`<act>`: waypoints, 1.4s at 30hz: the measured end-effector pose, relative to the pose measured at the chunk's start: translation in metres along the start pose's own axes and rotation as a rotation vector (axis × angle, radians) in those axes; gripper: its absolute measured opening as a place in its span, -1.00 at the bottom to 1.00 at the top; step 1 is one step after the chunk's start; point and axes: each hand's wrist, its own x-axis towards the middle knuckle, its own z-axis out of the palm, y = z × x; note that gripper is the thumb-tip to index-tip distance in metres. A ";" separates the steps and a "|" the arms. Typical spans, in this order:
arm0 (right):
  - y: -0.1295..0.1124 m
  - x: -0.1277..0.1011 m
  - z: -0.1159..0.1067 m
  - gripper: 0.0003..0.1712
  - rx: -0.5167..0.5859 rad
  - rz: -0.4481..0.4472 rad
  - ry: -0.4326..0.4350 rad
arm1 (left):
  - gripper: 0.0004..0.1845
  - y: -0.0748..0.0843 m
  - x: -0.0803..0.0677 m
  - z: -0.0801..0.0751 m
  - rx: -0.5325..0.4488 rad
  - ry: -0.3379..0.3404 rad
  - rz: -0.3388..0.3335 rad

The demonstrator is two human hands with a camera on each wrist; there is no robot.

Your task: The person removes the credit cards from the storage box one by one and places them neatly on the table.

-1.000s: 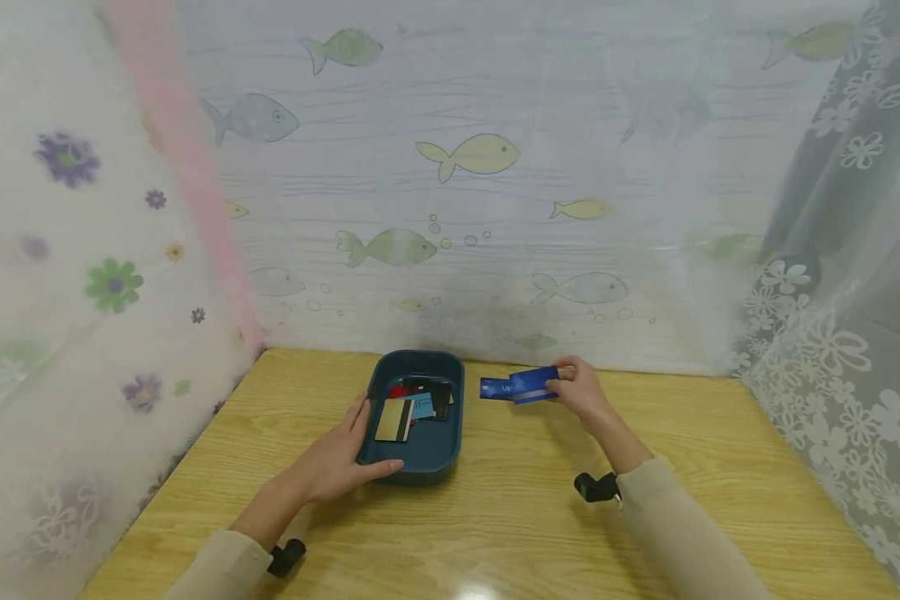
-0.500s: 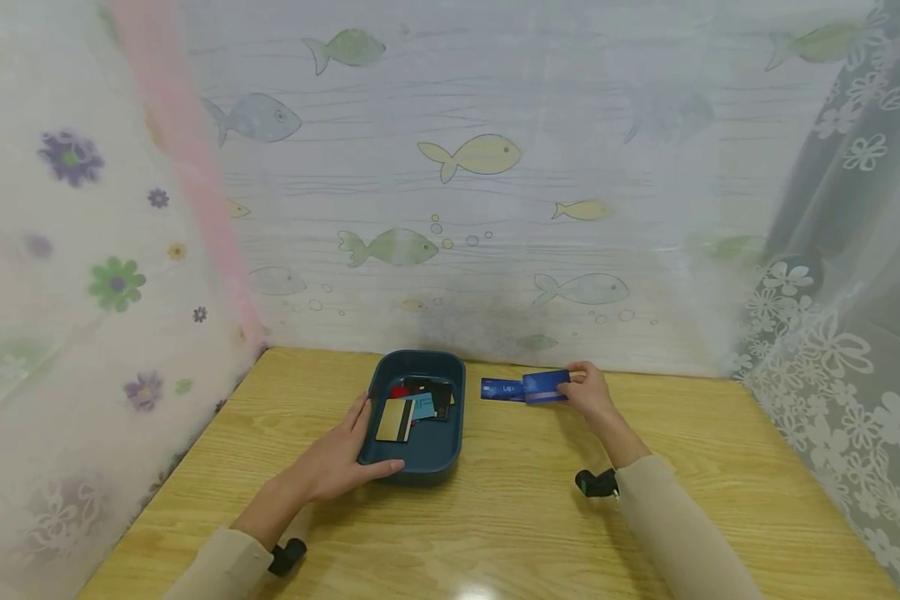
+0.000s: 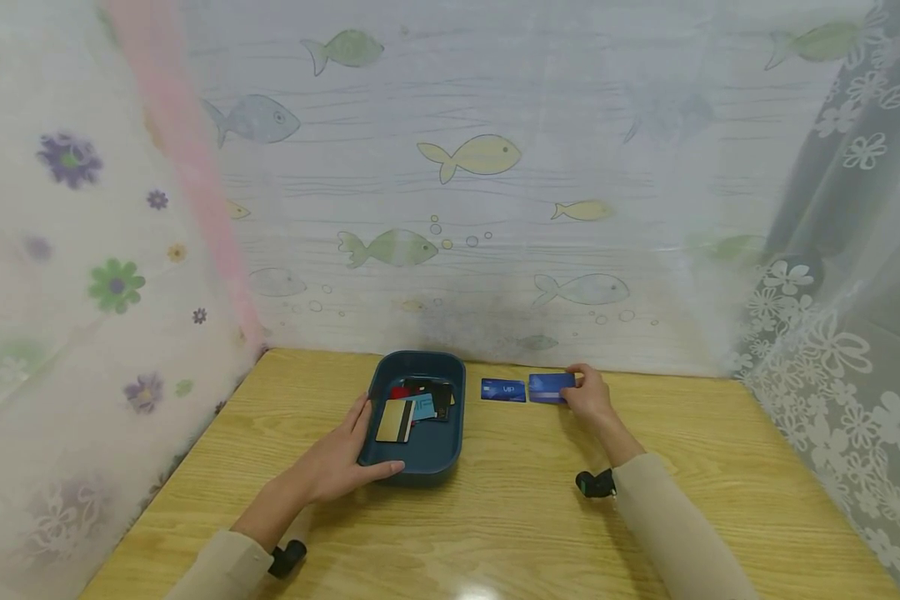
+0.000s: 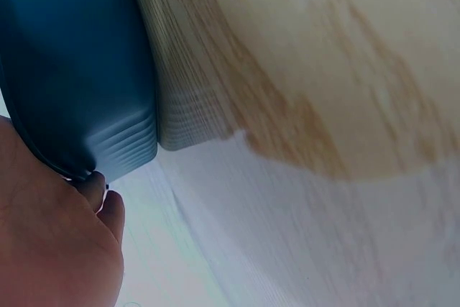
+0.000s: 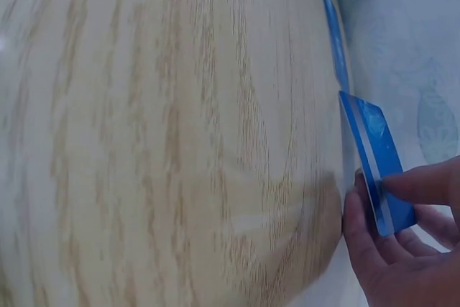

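Observation:
My right hand (image 3: 589,393) pinches a blue plastic card (image 3: 547,387) with a pale stripe, thumb on its face. In the right wrist view this card (image 5: 374,156) stands tilted, fingers behind it. Just left of it on the table lies another blue card (image 3: 503,390) with white lettering. My left hand (image 3: 341,457) rests against the left side of a dark blue plastic tub (image 3: 453,450), fingers along the side and thumb over the near rim. Inside the tub are a gold card (image 3: 394,419) with a black stripe, a light blue card (image 3: 422,407) and several dark ones, partly overlapping.
The wooden table (image 3: 495,517) ends at the back against a fish-print curtain (image 3: 465,250). A flowered curtain (image 3: 112,350) hangs on the left and a lacy one (image 3: 817,350) on the right. Each wrist carries a small black camera.
My right hand has drawn its blue card to the right and lower, off the lettered card, so a narrow gap now shows between them. The left hand and tub have stayed put.

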 end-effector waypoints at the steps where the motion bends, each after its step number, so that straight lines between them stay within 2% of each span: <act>1: 0.000 0.000 0.000 -0.44 -0.022 -0.010 0.001 | 0.37 0.000 0.000 0.000 -0.001 0.000 -0.001; 7: 0.000 0.002 -0.001 -0.44 -0.151 -0.077 0.003 | 0.36 0.001 0.000 -0.001 -0.003 0.004 -0.001; 14: 0.001 0.003 0.002 -0.42 -0.228 -0.104 0.001 | 0.36 0.000 0.000 0.001 -0.002 0.004 -0.001; 22: 0.001 0.006 0.004 -0.39 -0.236 -0.050 -0.035 | 0.36 -0.001 0.000 0.002 -0.007 -0.006 -0.009; 42: 0.002 0.009 0.006 -0.44 -0.248 -0.080 -0.030 | 0.35 -0.002 0.001 0.002 -0.009 -0.008 -0.007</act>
